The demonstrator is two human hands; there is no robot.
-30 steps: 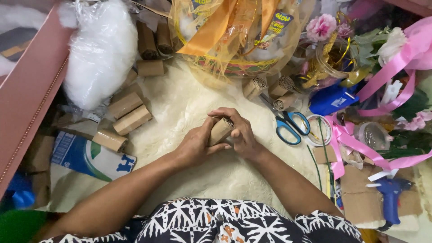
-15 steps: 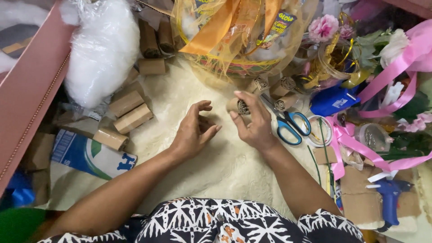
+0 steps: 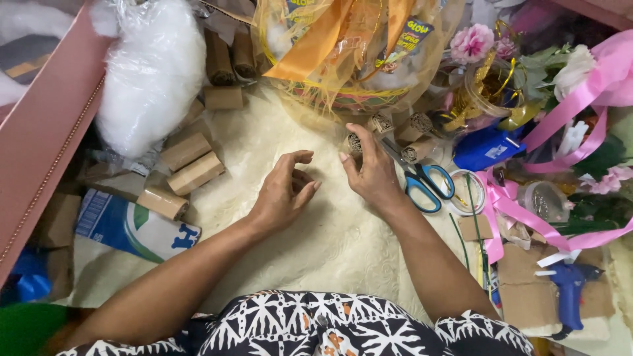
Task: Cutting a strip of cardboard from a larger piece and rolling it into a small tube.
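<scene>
Since the earlier frames both hands had parted: they were clasped together around one small brown roll, and now the right hand point(image 3: 374, 173) had carried it up toward the wrapped basket while the left hand point(image 3: 285, 194) stayed behind on the cream fleece cloth point(image 3: 330, 250).

Biggest in view was that basket in yellow cellophane point(image 3: 343, 59), with orange ribbon across it, at the far edge of the cloth. To its left lay a bag of white stuffing point(image 3: 151, 79) and a row of plain cardboard tubes point(image 3: 191, 165). Right of the hands lay blue-handled scissors point(image 3: 422, 181), pink ribbon point(image 3: 527, 211) and a blue glue gun point(image 3: 567, 290).

The small patterned roll point(image 3: 354, 143) stood just below the basket, beside two similar rolls point(image 3: 412, 135), with the right thumb and forefinger pinching its side. The left fingers were loosely curled and held nothing, resting apart from the roll.

To set the roll well, it probably needed to go down upright and snug against its neighbours, with the pinch eased off only once it stood steady. The cloth looked soft, so a light press might help seat it.
</scene>
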